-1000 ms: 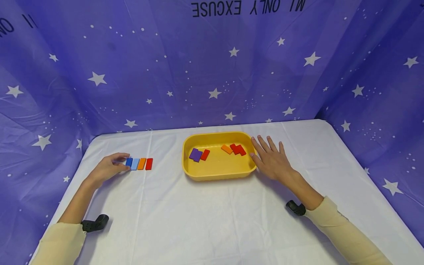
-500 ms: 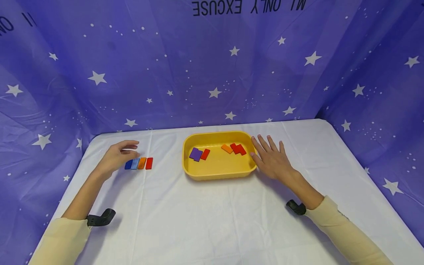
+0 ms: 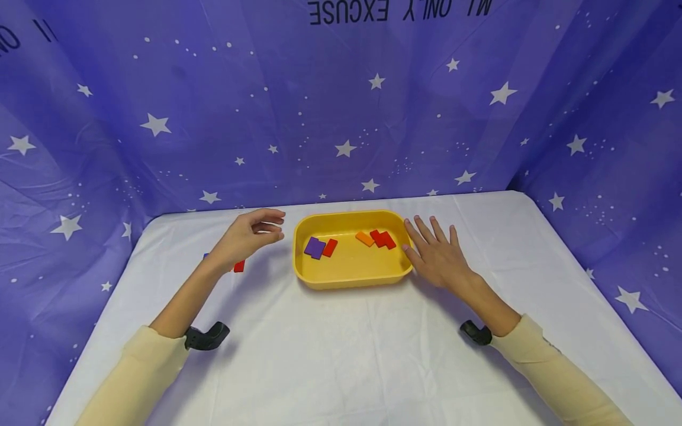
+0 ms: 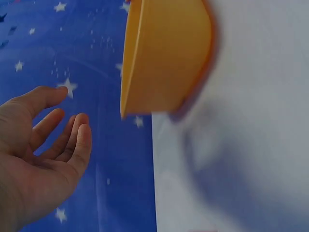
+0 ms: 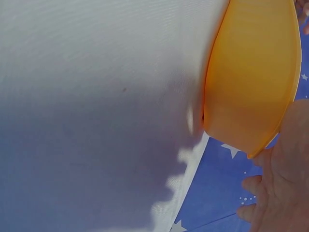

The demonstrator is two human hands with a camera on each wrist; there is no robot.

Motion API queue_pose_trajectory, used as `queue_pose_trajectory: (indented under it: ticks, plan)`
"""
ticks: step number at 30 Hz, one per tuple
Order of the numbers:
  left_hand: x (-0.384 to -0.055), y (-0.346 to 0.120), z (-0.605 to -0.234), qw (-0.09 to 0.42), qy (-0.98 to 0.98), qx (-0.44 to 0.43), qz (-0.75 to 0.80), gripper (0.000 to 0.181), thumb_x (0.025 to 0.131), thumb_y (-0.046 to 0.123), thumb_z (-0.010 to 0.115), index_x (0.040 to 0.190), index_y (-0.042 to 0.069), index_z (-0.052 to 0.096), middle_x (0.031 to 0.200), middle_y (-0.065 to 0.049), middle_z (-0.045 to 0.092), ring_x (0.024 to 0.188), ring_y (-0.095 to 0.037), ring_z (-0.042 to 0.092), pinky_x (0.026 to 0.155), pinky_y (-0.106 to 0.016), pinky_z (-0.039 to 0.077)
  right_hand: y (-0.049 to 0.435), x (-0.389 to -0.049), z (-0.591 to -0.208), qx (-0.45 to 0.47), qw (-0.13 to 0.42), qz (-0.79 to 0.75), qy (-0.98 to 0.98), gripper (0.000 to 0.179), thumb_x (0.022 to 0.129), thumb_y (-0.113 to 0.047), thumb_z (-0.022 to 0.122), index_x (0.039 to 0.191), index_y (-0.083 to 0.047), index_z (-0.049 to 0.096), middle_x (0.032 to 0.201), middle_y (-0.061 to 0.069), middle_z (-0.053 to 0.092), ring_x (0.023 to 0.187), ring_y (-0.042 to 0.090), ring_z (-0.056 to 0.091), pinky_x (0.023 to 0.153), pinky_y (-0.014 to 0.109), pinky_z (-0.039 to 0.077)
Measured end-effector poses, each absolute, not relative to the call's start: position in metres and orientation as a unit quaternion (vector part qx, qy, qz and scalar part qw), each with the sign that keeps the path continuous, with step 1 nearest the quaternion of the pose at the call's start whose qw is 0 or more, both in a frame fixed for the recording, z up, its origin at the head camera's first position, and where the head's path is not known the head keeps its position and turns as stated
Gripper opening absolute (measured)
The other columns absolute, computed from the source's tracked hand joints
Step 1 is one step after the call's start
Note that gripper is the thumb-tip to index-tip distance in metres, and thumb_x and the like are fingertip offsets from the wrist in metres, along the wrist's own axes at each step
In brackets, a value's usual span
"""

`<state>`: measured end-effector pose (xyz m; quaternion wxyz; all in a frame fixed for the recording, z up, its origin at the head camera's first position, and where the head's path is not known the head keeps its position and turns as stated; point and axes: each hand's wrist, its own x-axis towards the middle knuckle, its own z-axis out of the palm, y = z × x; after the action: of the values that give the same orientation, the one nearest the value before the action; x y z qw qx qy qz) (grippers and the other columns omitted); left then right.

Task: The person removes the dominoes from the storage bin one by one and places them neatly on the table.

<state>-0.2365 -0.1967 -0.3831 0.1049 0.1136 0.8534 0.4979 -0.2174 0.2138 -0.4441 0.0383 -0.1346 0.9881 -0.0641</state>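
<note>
A yellow plastic tray (image 3: 346,283) stands on the white-covered table. Inside it on the left, two purple tiles (image 3: 315,248) overlap beside a red tile (image 3: 330,248); on the right, an orange tile (image 3: 364,238) is near overlapping red tiles (image 3: 382,239). My left hand (image 3: 246,235) hovers just left of the tray, fingers loosely bent and holding nothing, as the left wrist view also shows. My right hand (image 3: 439,258) rests with spread fingers against the tray's right rim. Below my left wrist, a red tile (image 3: 239,266) shows partly; the other tiles of its row are mostly hidden.
A purple-blue curtain (image 3: 341,106) with white stars hangs behind the table and at its sides. Black camera mounts (image 3: 208,336) sit on both wrists. The white tablecloth (image 3: 330,355) spreads in front of the tray.
My left hand has let go of the dark blue tile at the row's left end, risen, and moved right toward the tray. My right hand and the tray have stayed put.
</note>
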Motion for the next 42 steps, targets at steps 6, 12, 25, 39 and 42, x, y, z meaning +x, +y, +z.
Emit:
queue_pose_trajectory:
  ticks: [6, 12, 25, 39, 42]
  plan:
    - [-0.244, -0.158, -0.388, 0.121, 0.837, 0.153, 0.511, 0.045, 0.093, 0.006, 0.068, 0.136, 0.000, 0.057, 0.131, -0.020, 0.059, 0.113, -0.030, 0.060, 0.094, -0.040, 0.052, 0.215, -0.216, -0.445, -0.133, 0.039, -0.065, 0.988, 0.069, 0.105, -0.050, 0.032, 0.162, -0.016, 0.011, 0.165, 0.013, 0.008, 0.149, 0.042, -0.002, 0.110, 0.066, -0.012]
    - [-0.249, -0.125, -0.401, 0.150, 0.828, 0.172, 0.512, 0.046, 0.092, 0.010, 0.071, 0.135, 0.000, 0.058, 0.128, -0.020, 0.061, 0.110, -0.027, 0.061, 0.093, -0.036, 0.052, 0.216, -0.216, -0.446, -0.135, 0.041, -0.067, 0.988, 0.069, 0.105, -0.049, 0.033, 0.162, -0.017, 0.011, 0.166, 0.012, 0.008, 0.149, 0.041, -0.003, 0.110, 0.065, -0.012]
    - [-0.260, -0.076, -0.424, 0.148, 0.821, 0.209, 0.510, 0.042, 0.091, 0.004, 0.071, 0.131, -0.005, 0.061, 0.123, -0.024, 0.063, 0.105, -0.029, 0.064, 0.088, -0.032, 0.053, 0.216, -0.216, -0.446, -0.133, 0.042, -0.070, 0.988, 0.069, 0.105, -0.049, 0.034, 0.162, -0.017, 0.011, 0.165, 0.013, 0.008, 0.149, 0.041, -0.002, 0.110, 0.065, -0.012]
    - [-0.276, -0.054, -0.434, 0.153, 0.827, 0.230, 0.489, 0.041, 0.090, 0.001, 0.072, 0.129, -0.007, 0.061, 0.123, -0.022, 0.064, 0.110, -0.030, 0.062, 0.096, -0.032, 0.048, 0.215, -0.217, -0.445, -0.138, 0.039, -0.070, 0.987, 0.068, 0.105, -0.049, 0.032, 0.162, -0.017, 0.011, 0.166, 0.013, 0.008, 0.149, 0.041, -0.002, 0.110, 0.066, -0.011]
    - [-0.278, -0.050, -0.436, 0.156, 0.827, 0.228, 0.489, 0.042, 0.090, 0.000, 0.072, 0.129, -0.007, 0.061, 0.122, -0.021, 0.064, 0.110, -0.031, 0.062, 0.097, -0.033, 0.048, 0.215, -0.218, -0.445, -0.137, 0.038, -0.068, 0.988, 0.068, 0.105, -0.049, 0.032, 0.162, -0.017, 0.010, 0.165, 0.013, 0.008, 0.149, 0.041, -0.002, 0.110, 0.066, -0.011]
